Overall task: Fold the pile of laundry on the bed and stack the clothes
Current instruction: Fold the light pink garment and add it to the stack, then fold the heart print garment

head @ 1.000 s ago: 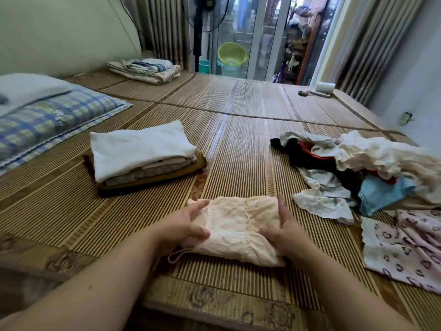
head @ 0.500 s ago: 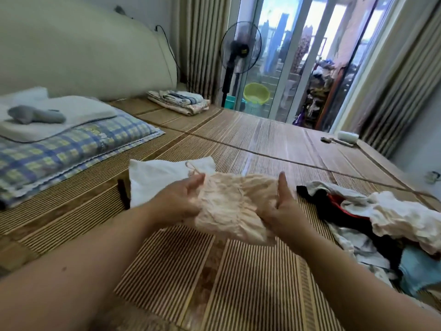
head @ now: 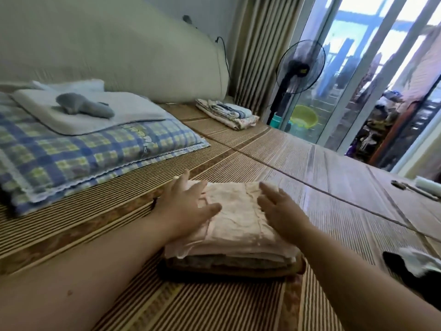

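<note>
Two flat hands, left hand (head: 185, 206), right hand (head: 278, 211), crinkled peach garment (head: 235, 223)

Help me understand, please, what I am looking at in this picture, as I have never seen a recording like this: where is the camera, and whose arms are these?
There is no machine here. A person wears a wide-angle camera on the head, so the single view looks forward and down along their own arms. The left hand and right hand lie open and flat on a folded peach garment, which tops a stack of folded clothes on the woven bed mat. Neither hand has a grip on anything; they seem to be pressing the garment smooth. At the right edge some unfolded laundry shows. Beyond lie a checked pillow, folded bedding and a standing fan.
</note>
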The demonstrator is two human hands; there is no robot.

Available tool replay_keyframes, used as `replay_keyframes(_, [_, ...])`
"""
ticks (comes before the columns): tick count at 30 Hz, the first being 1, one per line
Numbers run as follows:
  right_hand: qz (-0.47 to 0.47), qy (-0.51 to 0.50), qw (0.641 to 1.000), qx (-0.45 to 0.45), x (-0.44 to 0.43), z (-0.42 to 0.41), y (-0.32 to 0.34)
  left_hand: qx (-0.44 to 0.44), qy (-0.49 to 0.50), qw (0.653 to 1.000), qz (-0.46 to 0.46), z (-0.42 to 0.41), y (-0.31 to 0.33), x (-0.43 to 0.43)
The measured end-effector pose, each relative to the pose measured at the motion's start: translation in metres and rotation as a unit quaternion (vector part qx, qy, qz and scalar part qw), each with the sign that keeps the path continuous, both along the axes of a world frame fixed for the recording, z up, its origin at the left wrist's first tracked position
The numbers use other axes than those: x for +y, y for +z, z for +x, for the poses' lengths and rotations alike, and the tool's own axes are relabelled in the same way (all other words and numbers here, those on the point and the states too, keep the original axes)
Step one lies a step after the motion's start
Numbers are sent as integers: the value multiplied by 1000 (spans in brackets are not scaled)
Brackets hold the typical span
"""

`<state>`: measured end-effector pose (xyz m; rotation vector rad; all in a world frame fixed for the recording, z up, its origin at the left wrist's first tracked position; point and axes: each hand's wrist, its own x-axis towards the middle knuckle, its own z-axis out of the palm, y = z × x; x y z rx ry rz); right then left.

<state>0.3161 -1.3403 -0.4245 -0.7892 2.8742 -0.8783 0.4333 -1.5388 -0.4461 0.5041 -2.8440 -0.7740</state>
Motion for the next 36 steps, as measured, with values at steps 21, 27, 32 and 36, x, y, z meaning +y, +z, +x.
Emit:
replay_keyframes(21, [91,-78,991,54,104,101,14,-8,-167,982,-86,43,24,106])
replay_keyframes(27, [170,-120,969,135,220,206,14,7,-282,954,-98,109,18,239])
replay_keyframes(32, [138,-194,965,105,316,284,-8,1,-325,942,-86,162,6,335])
replay_keyframes(36, [153,-253,953,66,372,321,-21,-36,-368,922,-117,189,-11,388])
